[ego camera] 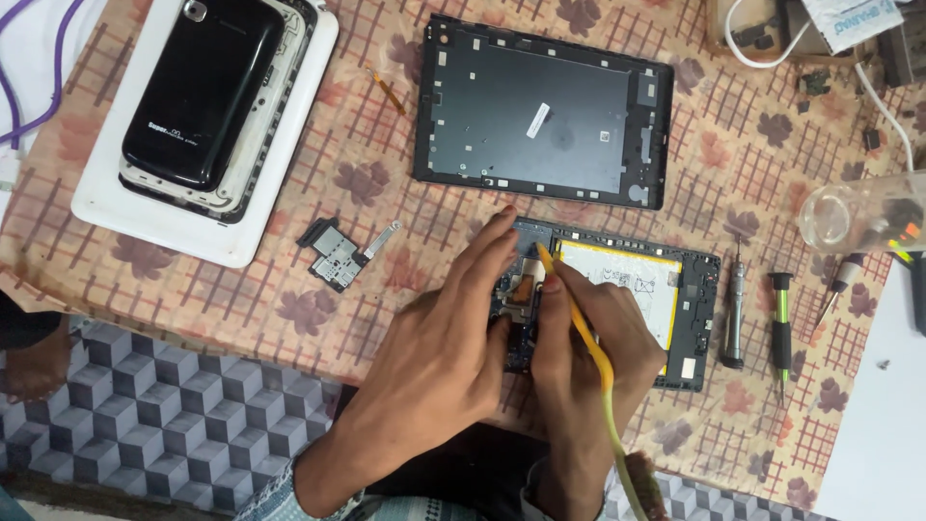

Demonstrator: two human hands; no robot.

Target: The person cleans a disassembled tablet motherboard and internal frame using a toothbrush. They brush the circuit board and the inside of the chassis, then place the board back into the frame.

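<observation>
We're looking down at an opened tablet (pixel 675 309) lying on the floral tablecloth (pixel 318 318), right at the near edge of the table. Its white battery (pixel 627 285) with the yellow border is showing on the right half, and the circuit board end (pixel 516 309) is sitting under our fingers.

Our right hand (pixel 579 367) is closed around a yellow plastic pry tool (pixel 588 347), pinching it between thumb and fingers a bit like a pen, with the tip (pixel 542 251) pointing up near the top edge of the board. The tool's tail is running back down past the wrist.

Our left hand (pixel 453 338) isn't gripping anything. The fingers are lying mostly straight and close together, pressing flat on the left end of the tablet, fingertips reaching to about its top edge.

The removed black back cover (pixel 540 111) is lying just beyond, inside face up. A small metal shield piece (pixel 336 253) is sitting to the left, well apart from the hands. Further left, a black phone (pixel 203 87) is stacked on a white tablet shell (pixel 193 222). To the right of the tablet we're seeing a silver screwdriver (pixel 735 309), a green-and-black one (pixel 781 323), and a clear plastic cup (pixel 858 212) lying on its side.
</observation>
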